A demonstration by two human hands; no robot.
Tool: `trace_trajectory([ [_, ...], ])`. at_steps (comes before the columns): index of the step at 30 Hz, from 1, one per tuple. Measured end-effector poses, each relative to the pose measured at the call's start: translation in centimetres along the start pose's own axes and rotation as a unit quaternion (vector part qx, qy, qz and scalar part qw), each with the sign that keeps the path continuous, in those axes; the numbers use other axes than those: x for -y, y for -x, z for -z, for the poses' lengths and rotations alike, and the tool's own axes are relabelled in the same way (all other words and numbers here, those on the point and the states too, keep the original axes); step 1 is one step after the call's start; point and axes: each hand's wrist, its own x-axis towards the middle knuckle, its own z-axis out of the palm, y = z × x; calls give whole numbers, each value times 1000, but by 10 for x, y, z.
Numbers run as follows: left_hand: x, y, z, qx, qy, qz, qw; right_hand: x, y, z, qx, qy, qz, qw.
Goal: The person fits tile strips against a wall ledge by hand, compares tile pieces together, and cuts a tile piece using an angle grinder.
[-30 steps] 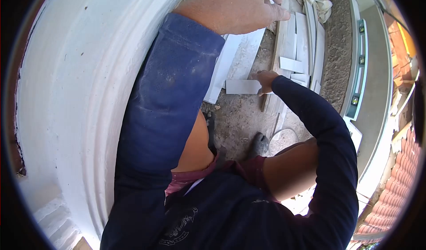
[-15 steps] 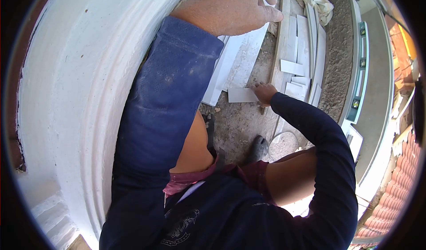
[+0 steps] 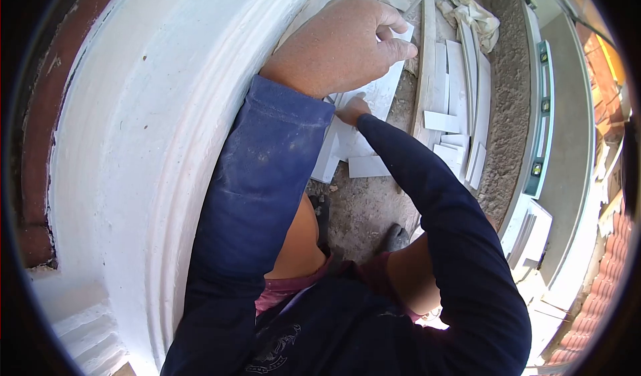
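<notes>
Closest, left: left hand (image 3: 344,46) raised, fingers curled, thumb apart. Below it, right hand (image 3: 352,111) has shifted from short white strip (image 3: 368,166) to long white boards (image 3: 379,99); grip unclear. Strip on ground, right of boards. Farther right: white offcuts (image 3: 449,150).

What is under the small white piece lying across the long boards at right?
Long white boards show past the upper edge of the small white piece. Directly beneath it, everything is covered, so whether anything else lies there cannot be seen.
</notes>
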Motion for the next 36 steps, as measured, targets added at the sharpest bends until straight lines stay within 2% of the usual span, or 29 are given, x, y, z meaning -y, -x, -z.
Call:
trace_trajectory([
  [1, 1, 0, 0, 0, -1, 5, 1000, 3, -2, -8, -29, -48, -40, 998],
  [6, -3, -1, -1, 6, -18, 13, 1000, -8, 4, -13, -58, -151, -90, 983],
  [10, 2, 0, -1, 16, -18, 25, 999, -33, -8, -7, 4, -299, -79, 951],
  [11, 2, -1, -1, 22, -14, 29, 999, -39, -6, -4, -1, -381, -112, 918],
  [14, -1, -2, 3, 40, -12, 26, 999, -51, -2, 7, -35, -493, -31, 869],
  [17, 2, -2, 0, 49, 16, 40, 998, -32, 31, 35, -62, -623, -50, 778],
  [20, 2, -2, 0, 49, 4, 29, 998, -6, 73, 64, -163, -707, -49, 687],
  [24, 5, -3, -1, 68, -15, 42, 997, -39, 43, 54, -319, -710, -14, 628],
  [28, 6, -7, 1, 78, -16, 30, 996, -86, 28, 57, -409, -683, 1, 605],
  [31, 7, -6, -1, 78, -18, 41, 996, -114, 32, 62, -453, -714, -33, 533],
  [34, 4, -3, 0, 90, -10, 53, 994, -133, 52, 67, -429, -745, -112, 499],
  [36, 2, -5, 1, 94, -12, 46, 994, -147, 52, 62, -447, -738, -107, 494],
])
